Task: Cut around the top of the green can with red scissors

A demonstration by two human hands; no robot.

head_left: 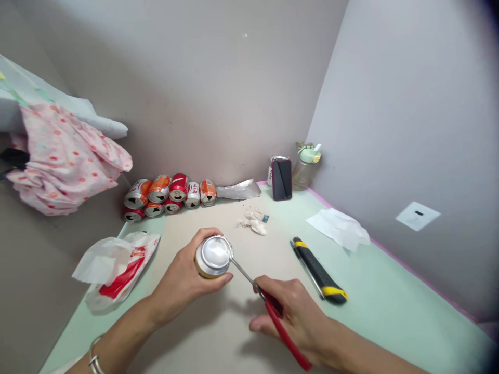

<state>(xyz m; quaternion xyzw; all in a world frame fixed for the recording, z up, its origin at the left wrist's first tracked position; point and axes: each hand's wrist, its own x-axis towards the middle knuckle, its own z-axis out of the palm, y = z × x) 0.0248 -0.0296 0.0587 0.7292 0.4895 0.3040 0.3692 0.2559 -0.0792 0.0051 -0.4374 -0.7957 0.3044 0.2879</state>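
Note:
My left hand (pixel 195 265) is wrapped round a drinks can (pixel 215 253), its silver round end turned up toward me and a yellowish band showing below. My right hand (pixel 294 314) is closed round the red handles of a pair of scissors (pixel 286 337). Their narrow metal blades reach left, and the tip meets the right edge of the can's end. Whether the tip has gone into the metal cannot be made out. Part of the handles is hidden by my fingers.
Several drinks cans (pixel 177 188) are stacked by the wall, beside a cut metal sheet (pixel 239 190). A utility knife (pixel 322 272) lies to the right. Crumpled tissue (pixel 255 224), a tissue pack (pixel 125 270), white paper (pixel 339 228), a phone (pixel 281 179) and a bottle (pixel 304 169) surround the work area.

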